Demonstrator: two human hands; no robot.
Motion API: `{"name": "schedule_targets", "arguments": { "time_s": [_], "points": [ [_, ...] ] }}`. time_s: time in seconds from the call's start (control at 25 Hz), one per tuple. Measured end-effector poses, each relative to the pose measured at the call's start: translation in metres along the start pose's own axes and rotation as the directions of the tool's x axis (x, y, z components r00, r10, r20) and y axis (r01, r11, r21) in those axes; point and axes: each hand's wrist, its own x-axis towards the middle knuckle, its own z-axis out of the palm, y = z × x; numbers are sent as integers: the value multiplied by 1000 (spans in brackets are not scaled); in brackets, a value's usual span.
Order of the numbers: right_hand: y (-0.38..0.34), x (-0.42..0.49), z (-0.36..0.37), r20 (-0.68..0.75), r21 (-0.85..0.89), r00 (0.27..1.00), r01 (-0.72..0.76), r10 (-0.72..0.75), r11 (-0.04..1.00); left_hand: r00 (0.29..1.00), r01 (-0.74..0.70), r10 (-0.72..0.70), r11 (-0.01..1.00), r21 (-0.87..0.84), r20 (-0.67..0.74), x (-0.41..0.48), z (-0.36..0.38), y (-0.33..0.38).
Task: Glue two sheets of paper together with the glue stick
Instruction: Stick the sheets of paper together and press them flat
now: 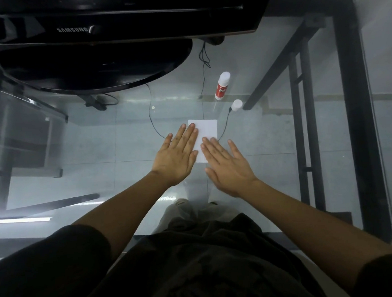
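A white paper [206,130] lies flat on the glass table [119,140]; I cannot tell whether it is one sheet or two stacked. My left hand [178,155] rests flat with fingers spread over the paper's left edge. My right hand [225,164] lies flat on its near right corner. Both hands hold nothing. A red and white glue stick [221,85] stands beyond the paper to the right, leaning in this wide view. Its white cap [236,105] sits apart on the glass, between the stick and the paper.
A black Samsung monitor [110,26] on a round base [94,67] fills the far left of the table. Black cables [203,61] hang under the glass. The black table frame [356,112] runs along the right side. The floor shows through the glass.
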Motion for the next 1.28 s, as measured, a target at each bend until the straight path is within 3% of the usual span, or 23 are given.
{"name": "schedule_targets", "arguments": {
  "time_s": [0.2,0.52,1.28],
  "points": [
    [23,-5,-3,7,-57,998,-66,67,996,1000,14,-14,1000,-9,2,1,0,-1],
    [35,0,-8,6,-68,1000,-25,25,997,1000,5,-6,1000,-22,-7,1,0,-1],
    [32,28,-14,16,7,991,-134,134,991,1000,5,-5,1000,-4,-19,2,3,-2]
  ]
}}
